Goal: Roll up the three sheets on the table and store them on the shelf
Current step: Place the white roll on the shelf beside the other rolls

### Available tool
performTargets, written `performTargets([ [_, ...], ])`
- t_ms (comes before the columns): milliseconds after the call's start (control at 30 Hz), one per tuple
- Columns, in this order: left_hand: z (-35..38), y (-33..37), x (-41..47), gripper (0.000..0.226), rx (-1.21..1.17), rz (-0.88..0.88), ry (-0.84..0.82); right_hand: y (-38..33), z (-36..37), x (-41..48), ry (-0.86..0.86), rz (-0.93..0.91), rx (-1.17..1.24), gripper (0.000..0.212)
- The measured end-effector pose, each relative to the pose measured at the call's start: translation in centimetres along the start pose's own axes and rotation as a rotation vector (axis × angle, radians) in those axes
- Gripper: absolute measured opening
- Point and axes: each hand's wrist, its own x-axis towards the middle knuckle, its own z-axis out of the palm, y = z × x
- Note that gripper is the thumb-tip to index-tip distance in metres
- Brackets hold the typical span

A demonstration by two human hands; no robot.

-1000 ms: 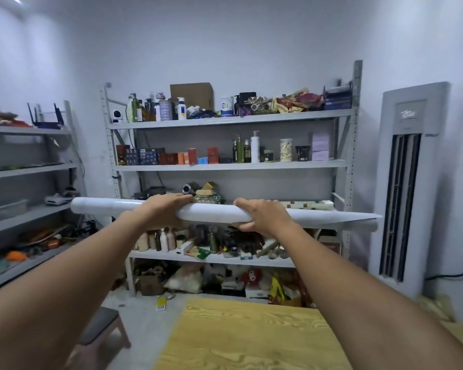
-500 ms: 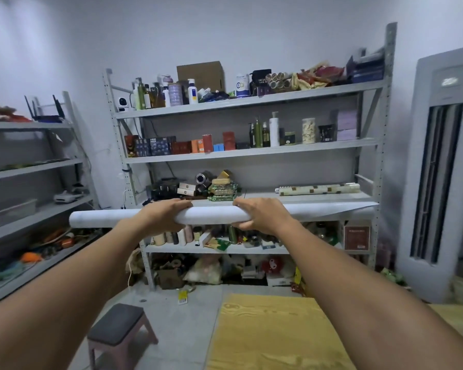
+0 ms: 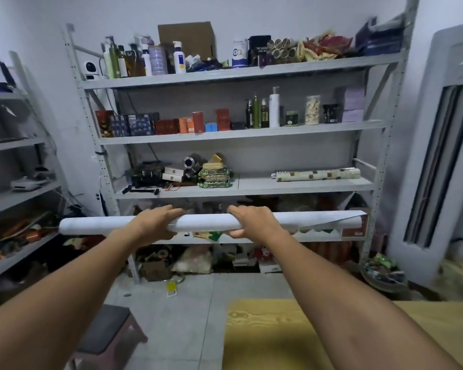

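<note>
Item 1: long white rolled paper sheet [image 3: 206,222]. I hold it level in the air, lengthwise left to right, in front of the lower part of the tall grey metal shelving unit [image 3: 292,186]. Whether it touches the unit I cannot tell. At its right end a loose corner of the outer layer stands off the roll.

Grip: my left hand [image 3: 155,222] wraps the roll left of its middle, fingers curled over the top. My right hand [image 3: 254,222] wraps it right of the middle, fingers over the top and thumb underneath. Both arms reach straight forward.

Item 2: cream roll with brown and green squares [image 3: 316,174], lying on the right half of the third board, above my roll.

Item 3: yellow wood-grain surface [image 3: 265,340], low in view, under my right forearm.

Item 4: small dark-topped stool [image 3: 104,332], on the tiled floor left of that surface.

Item 5: white upright air-conditioner tower [image 3: 439,156], just right of the shelving.
</note>
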Motion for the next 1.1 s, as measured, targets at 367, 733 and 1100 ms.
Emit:
performTargets([
  [367, 6.1, -2.6, 13.8, 0.062, -0.141, 0.322, 0.030, 4.5, 2.8, 3.2, -0.085, 0.233, -0.119, 0.036],
  [733, 8.3, -12.4, 21.0, 0.056, -0.212, 0.516, 0.007, 0.4, 6.9, 11.7, -0.140, 0.417, -0.147, 0.040],
  [1100, 10.5, -19.9, 27.1, 0.052, -0.235, 0.600, 0.060, -0.9, 9.4, 20.1, -0.185, 0.460, -0.160, 0.037],
])
